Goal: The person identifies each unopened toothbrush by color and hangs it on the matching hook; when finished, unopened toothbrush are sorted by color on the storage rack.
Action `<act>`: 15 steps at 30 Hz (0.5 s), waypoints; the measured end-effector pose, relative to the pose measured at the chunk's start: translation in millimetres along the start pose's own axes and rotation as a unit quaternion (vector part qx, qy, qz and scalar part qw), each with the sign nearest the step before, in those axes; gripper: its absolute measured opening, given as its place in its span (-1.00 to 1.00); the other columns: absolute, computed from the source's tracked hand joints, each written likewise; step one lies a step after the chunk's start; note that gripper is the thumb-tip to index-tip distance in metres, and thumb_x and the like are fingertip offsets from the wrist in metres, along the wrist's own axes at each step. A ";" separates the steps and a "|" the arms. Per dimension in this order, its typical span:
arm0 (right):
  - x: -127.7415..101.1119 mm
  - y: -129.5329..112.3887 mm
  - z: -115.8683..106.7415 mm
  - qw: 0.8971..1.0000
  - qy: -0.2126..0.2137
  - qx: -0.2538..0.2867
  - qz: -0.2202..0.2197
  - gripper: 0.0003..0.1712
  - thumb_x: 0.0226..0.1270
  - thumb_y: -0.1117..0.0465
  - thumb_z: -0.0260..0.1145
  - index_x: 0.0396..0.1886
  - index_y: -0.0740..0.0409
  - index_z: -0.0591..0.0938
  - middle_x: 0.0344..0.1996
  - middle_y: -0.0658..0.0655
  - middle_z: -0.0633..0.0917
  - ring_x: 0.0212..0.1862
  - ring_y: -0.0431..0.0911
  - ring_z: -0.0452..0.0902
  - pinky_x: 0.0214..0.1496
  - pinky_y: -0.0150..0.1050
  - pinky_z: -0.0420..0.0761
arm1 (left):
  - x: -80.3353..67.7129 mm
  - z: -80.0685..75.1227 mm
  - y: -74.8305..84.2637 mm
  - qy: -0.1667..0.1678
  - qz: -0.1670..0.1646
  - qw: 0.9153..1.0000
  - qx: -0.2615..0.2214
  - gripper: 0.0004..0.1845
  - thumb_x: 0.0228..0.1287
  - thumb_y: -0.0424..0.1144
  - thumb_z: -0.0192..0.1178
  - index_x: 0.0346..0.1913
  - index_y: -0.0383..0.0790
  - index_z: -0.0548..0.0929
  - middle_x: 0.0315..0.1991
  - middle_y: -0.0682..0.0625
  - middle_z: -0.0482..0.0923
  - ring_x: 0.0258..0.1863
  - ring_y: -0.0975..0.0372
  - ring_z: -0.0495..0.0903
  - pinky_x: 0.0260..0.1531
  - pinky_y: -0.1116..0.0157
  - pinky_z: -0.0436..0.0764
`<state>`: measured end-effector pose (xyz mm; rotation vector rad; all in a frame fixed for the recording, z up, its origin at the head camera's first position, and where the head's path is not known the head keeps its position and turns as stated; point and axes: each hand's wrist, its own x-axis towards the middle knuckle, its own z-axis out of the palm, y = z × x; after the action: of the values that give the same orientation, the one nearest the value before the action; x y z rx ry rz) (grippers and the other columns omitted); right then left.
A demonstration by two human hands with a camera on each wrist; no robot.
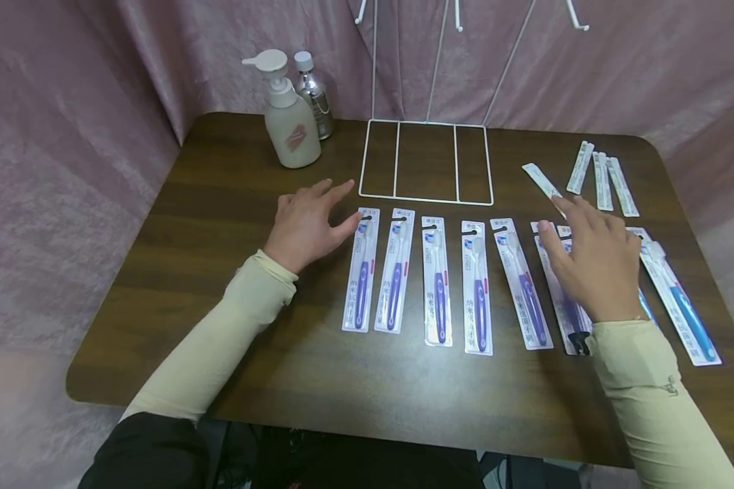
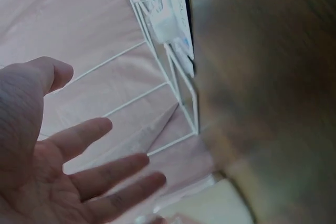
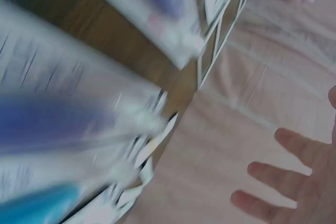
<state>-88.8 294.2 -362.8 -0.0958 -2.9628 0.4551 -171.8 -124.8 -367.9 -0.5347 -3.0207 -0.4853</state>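
Observation:
Several toothbrushes in clear-and-white blister packs lie in a row across the table in the head view. The leftmost, a purple toothbrush pack (image 1: 361,272), has its top close to the thumb of my left hand (image 1: 308,224). That hand hovers with spread fingers and holds nothing. My right hand (image 1: 599,261), its fingers extended and empty, is over the right end of the row. It partly hides a purple toothbrush pack (image 1: 547,261) and others beneath it. A blue toothbrush pack (image 1: 679,299) lies farthest right. In the right wrist view, purple packs (image 3: 79,87) look blurred beside the fingers (image 3: 278,179).
A white wire rack (image 1: 428,199) with hooks stands behind the row. Back left are a pump bottle (image 1: 293,132) and a silvery clear bottle (image 1: 318,102) with a white cap. Several narrow white packets (image 1: 602,180) lie back right. A pink curtain (image 1: 220,61) hangs behind the wooden table (image 1: 189,272).

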 end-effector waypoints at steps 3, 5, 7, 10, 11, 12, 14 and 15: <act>4.8 21.3 -10.7 1.000 0.007 0.015 0.013 -0.26 0.66 -0.22 -0.09 0.64 0.03 0.33 0.57 0.38 0.30 0.41 0.57 0.18 0.27 0.56 0.12 | 16.3 7.4 -3.1 0.016 0.029 0.999 -0.037 -0.39 0.49 0.18 0.22 0.47 0.00 0.58 0.35 -0.15 0.61 0.28 -0.07 0.61 0.15 -0.13 0.46; 8.6 41.8 -20.6 0.999 0.011 0.022 0.023 -0.29 0.66 -0.15 -0.06 0.61 0.10 0.37 0.52 0.44 0.35 0.38 0.58 0.21 0.28 0.55 0.14 | 29.4 12.6 -7.1 0.013 0.032 0.996 -0.085 -0.44 0.49 0.12 0.26 0.41 -0.06 0.64 0.18 -0.14 0.73 0.12 -0.04 0.70 0.09 -0.07 0.53; 12.2 65.8 -31.0 0.999 0.002 0.029 0.046 -0.32 0.68 -0.08 -0.04 0.60 0.16 0.36 0.50 0.48 0.36 0.40 0.57 0.20 0.39 0.51 0.12 | 43.3 17.5 -12.2 -0.001 0.020 0.990 -0.141 -0.48 0.47 0.09 0.30 0.35 -0.10 0.69 0.14 -0.12 0.75 0.09 -0.01 0.71 0.13 -0.01 0.57; 18.3 107.3 -44.7 0.997 -0.026 0.028 0.068 -0.37 0.70 0.02 -0.02 0.56 0.29 0.37 0.41 0.58 0.39 0.35 0.58 0.24 0.38 0.54 0.19 | 64.0 25.6 -24.3 -0.027 -0.019 0.977 -0.210 -0.50 0.44 0.08 0.33 0.28 -0.12 0.74 0.15 -0.09 0.75 0.13 0.04 0.69 0.19 0.06 0.57; 20.6 122.1 -48.4 0.997 -0.038 0.023 0.068 -0.39 0.71 0.06 0.00 0.54 0.32 0.38 0.36 0.60 0.42 0.30 0.58 0.28 0.33 0.54 0.27 | 70.3 28.7 -28.7 -0.032 -0.032 0.973 -0.228 -0.51 0.42 0.08 0.35 0.26 -0.12 0.76 0.21 -0.05 0.72 0.22 0.08 0.65 0.25 0.08 0.55; 23.0 136.3 -51.5 0.996 -0.048 0.019 0.067 -0.42 0.70 0.09 0.03 0.51 0.35 0.39 0.30 0.63 0.45 0.23 0.58 0.34 0.21 0.53 0.39 | 76.1 31.8 -33.3 -0.036 -0.044 0.969 -0.242 -0.53 0.41 0.08 0.37 0.23 -0.11 0.78 0.20 -0.04 0.73 0.23 0.10 0.65 0.25 0.10 0.55; 27.0 163.3 -56.1 0.996 -0.072 0.005 0.053 -0.47 0.69 0.16 0.08 0.45 0.41 0.40 0.17 0.67 0.48 0.07 0.59 0.42 -0.04 0.53 0.50 | 85.6 39.2 -42.9 -0.047 -0.063 0.961 -0.265 -0.55 0.38 0.09 0.40 0.19 -0.08 0.80 0.18 -0.01 0.74 0.22 0.14 0.63 0.25 0.14 0.54; 28.6 175.5 -57.4 0.995 -0.085 -0.001 0.045 -0.47 0.68 0.19 0.11 0.45 0.43 0.39 0.11 0.69 0.48 -0.01 0.60 0.43 -0.14 0.53 0.51 | 89.0 42.7 -46.8 -0.050 -0.068 0.956 -0.279 -0.57 0.36 0.07 0.42 0.16 -0.08 0.82 0.16 0.00 0.74 0.20 0.16 0.64 0.20 0.16 0.57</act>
<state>-101.2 480.6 -358.1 -0.2016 -3.1371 0.4939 -270.6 -124.0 -414.6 -0.3725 -3.0000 -1.3800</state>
